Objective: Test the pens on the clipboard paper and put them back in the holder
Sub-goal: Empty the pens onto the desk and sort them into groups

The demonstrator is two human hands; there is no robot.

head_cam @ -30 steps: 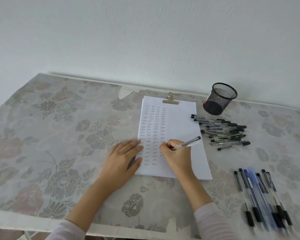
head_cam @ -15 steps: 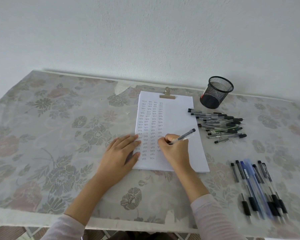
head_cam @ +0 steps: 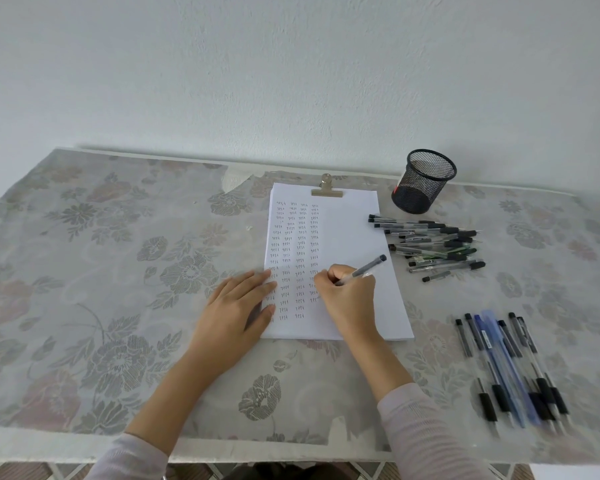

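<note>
White plastered wall (head_cam: pixel 291 71): backs the work surface along its far edge.

Table covered in a grey floral cloth (head_cam: pixel 118 271): carries all items noted below. The cloth is torn at the far edge, left of the clip.

White sheet of paper on the clipboard (head_cam: pixel 354 230): lies at table centre, long side running away from the person. Its left half bears four columns of small handwritten marks; its right half is blank.

Left hand (head_cam: pixel 236 306): flat, palm down, fingers straight, with the fingertips resting on the lower left edge of the paper. It holds nothing.

Right hand (head_cam: pixel 350 299): on the lower middle of the paper, fingers curled round a clear-barrelled pen with a dark end cap (head_cam: pixel 364 270). The tip end is hidden behind the fingers at the foot of the fourth column; the barrel slants up and to the right.

Row of dark and blue pens (head_cam: pixel 506 368): laid side by side on the cloth at the near right, well apart from the paper and blurred.

Loose pile of clear pens with black caps (head_cam: pixel 430 247): just beside the right edge of the paper, lying crosswise.

Black wire-mesh cylindrical pen holder (head_cam: pixel 423 183): stands beyond the pile, near the top right corner of the paper. A red tag shows on its lower left side.

Brass-coloured clip (head_cam: pixel 326 190): clamps the top edge of the paper.
</note>
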